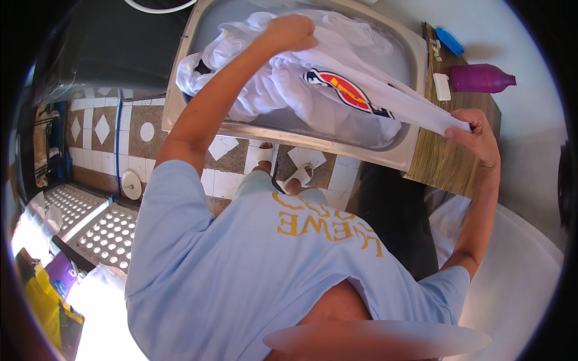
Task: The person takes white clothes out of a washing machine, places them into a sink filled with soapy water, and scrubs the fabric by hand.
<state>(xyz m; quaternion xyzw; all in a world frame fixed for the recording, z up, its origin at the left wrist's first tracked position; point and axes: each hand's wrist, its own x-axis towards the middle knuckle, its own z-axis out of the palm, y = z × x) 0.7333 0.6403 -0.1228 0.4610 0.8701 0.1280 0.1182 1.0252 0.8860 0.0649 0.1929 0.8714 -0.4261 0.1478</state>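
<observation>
White cloth garment (289,75) with a red oval badge (349,93) stretches from the right hand (471,133), pinching its edge, to the curled left hand (292,33), grip hidden, across a silver metal basin (325,144). Probably soft, heavy if wet; best held by bunched edges.

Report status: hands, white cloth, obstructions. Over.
Left hand closed on white cloth. Right hand pinching its end, beyond basin rim. Cloth stretched between hands. Nothing visibly blocking.

The white garment (361,65) bears a printed emblem (346,90) in red, yellow, white and dark blue, and the light-blue shirt (241,259) bears large yellow capital lettering (305,225), which appears upside down in this view.
</observation>
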